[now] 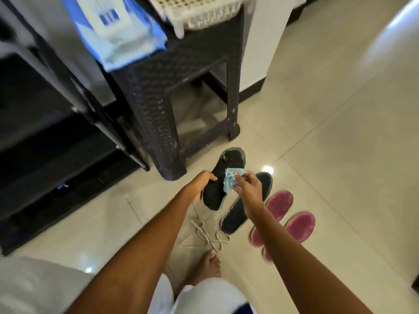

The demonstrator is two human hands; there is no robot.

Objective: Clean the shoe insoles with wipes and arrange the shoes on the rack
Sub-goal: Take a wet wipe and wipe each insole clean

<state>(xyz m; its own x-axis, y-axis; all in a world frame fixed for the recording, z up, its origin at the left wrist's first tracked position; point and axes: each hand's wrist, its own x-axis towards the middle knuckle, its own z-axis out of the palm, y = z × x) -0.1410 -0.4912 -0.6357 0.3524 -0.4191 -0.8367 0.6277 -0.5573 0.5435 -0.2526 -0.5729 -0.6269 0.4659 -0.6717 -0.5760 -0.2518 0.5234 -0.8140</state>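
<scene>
My left hand (202,180) grips the edge of a black insole (221,177) held above the floor. Against the insole's middle, my right hand (246,186) pinches a crumpled light-blue wipe (230,180). A second black insole (246,207) lies on the tiles just right of it, partly hidden by my right wrist. Two pink insoles (280,206) (299,226) lie side by side further right. A blue pack of wipes (118,26) sits on the dark woven stool (156,87). The black shoe rack (45,132) stands at the left.
Loose white laces (204,232) lie on the floor below the held insole, near my bare foot (209,266). A white perforated basket (201,12) rests on the stool's top. Pale tiled floor (340,132) stretches to the right.
</scene>
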